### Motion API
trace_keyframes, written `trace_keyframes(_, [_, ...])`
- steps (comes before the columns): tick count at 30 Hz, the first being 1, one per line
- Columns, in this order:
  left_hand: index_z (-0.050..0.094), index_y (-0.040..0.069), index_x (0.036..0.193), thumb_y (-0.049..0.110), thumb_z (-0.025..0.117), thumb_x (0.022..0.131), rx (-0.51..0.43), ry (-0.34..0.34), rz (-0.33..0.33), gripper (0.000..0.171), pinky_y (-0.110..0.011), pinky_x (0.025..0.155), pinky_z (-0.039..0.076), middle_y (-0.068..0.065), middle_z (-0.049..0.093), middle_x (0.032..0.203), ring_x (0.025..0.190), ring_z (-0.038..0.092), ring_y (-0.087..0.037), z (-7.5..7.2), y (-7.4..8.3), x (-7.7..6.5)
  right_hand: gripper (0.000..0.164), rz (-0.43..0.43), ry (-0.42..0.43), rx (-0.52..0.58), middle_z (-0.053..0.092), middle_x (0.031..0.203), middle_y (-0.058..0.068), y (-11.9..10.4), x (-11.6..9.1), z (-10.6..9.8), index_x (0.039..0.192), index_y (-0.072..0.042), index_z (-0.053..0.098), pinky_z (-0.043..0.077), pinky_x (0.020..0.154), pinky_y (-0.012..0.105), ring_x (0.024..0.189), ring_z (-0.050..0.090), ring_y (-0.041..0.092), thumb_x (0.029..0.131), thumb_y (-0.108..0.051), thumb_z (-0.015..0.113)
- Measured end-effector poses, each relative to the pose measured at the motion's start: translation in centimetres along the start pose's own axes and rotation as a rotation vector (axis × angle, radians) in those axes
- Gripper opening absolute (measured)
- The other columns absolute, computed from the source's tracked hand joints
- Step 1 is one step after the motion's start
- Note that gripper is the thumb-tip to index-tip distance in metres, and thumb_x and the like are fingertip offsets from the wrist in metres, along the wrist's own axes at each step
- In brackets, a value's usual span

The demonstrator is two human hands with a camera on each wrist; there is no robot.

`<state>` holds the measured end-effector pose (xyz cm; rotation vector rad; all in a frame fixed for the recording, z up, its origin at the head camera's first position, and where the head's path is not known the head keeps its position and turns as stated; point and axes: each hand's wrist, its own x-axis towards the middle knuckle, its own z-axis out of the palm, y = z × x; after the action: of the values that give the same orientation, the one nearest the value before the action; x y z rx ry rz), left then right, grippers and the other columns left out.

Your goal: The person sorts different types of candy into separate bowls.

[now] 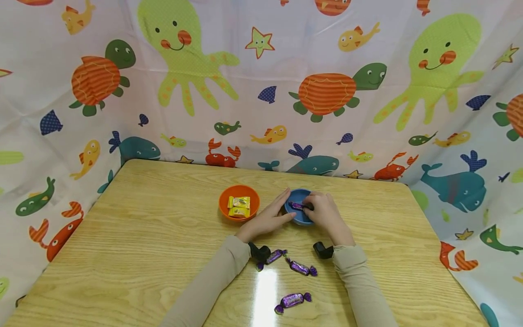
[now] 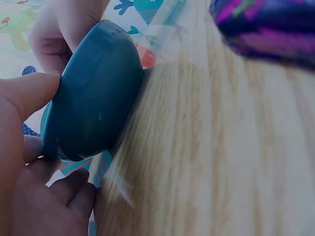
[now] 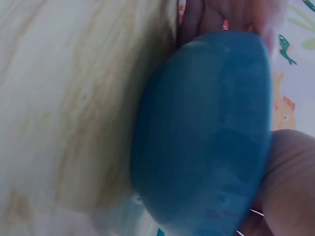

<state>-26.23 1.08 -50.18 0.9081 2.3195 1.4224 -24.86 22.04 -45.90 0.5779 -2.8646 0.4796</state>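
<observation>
Left to right across the desk (image 1: 163,227): orange bowl (image 1: 224,203), holding yellow-wrapped sweets (image 1: 239,212). Next, left hand (image 1: 266,220): grip spread as wide as the near side of the blue bowl (image 1: 299,196), thumb and fingers set about its left rim. Bowl looks smooth and light, so presumably apt to skate if pushed from one side; rim is the sensible hold. Three purple-wrapped sweets (image 1: 300,267) lie loose on the desk, nearer the person. Inside the blue bowl, one purple sweet (image 1: 297,205), long axis roughly crosswise. Right hand (image 1: 327,212): grip nearly closed, seemingly pinching that sweet's right end, though the fingers hide the contact and both wrist views show mostly bowl wall. Handling estimate: very light, firm core, slick wrapper, soft twisted ends (these may crumple or untwist). Best hold: thumb and fingertip across the thick middle, light pressure.
</observation>
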Motion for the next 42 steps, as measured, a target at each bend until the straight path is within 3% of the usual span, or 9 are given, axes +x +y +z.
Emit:
trace_keyframes(6, [0.009, 0.015, 0.161, 0.041, 0.053, 0.103, -0.048, -0.001, -0.005, 0.078, -0.042, 0.122, 0.011, 0.001, 0.003, 0.167, 0.151, 0.004, -0.013, -0.2, 0.1, -0.2, 0.012, -0.065, 0.038, 0.088, 0.069, 0.093, 0.013, -0.6, -0.3, -1.1, 0.095, 0.0, 0.076, 0.057, 0.073, 0.042, 0.085, 0.065, 0.03, 0.084, -0.005, 0.078])
trace_keyframes(17, [0.01, 0.013, 0.161, 0.036, 0.05, 0.105, -0.108, -0.013, 0.027, 0.073, -0.042, 0.121, 0.012, 0.001, 0.004, 0.167, 0.151, 0.004, -0.013, -0.4, 0.0, -0.3, 0.009, -0.348, 0.057, 0.362, 0.069, 0.092, 0.007, -3.8, -2.2, -2.3, 0.094, -0.004, 0.075, 0.057, 0.073, 0.041, 0.084, 0.065, 0.021, 0.085, -0.001, 0.077])
trace_keyframes(23, [0.011, 0.015, 0.161, 0.039, 0.052, 0.103, -0.097, 0.005, 0.022, 0.075, -0.045, 0.121, 0.01, 0.0, 0.005, 0.167, 0.151, 0.004, -0.013, -0.3, 0.1, -0.3, 0.014, -0.422, -0.047, 0.439, 0.07, 0.098, 0.007, -5.1, -3.6, -1.9, 0.099, -0.002, 0.074, 0.057, 0.079, 0.039, 0.092, 0.066, 0.02, 0.086, 0.002, 0.075])
trace_keyframes(33, [0.013, 0.016, 0.161, 0.041, 0.054, 0.102, -0.05, 0.025, 0.022, 0.076, -0.041, 0.122, 0.012, 0.001, 0.007, 0.167, 0.15, 0.007, -0.011, -0.4, 0.1, -0.5, 0.017, -0.452, -0.321, 0.438, 0.068, 0.099, 0.003, -6.8, -4.8, 0.1, 0.099, -0.006, 0.074, 0.055, 0.085, 0.029, 0.093, 0.064, 0.016, 0.082, -0.001, 0.078])
trace_keyframes(42, [0.014, 0.015, 0.161, 0.041, 0.054, 0.102, -0.049, 0.036, 0.038, 0.076, -0.045, 0.121, 0.013, -0.002, 0.008, 0.167, 0.151, 0.007, -0.013, -0.2, -0.3, -0.4, 0.017, -0.48, -0.359, 0.367, 0.064, 0.099, 0.001, -7.1, -5.0, 1.2, 0.096, -0.008, 0.075, 0.053, 0.084, 0.023, 0.093, 0.061, 0.01, 0.082, -0.002, 0.08])
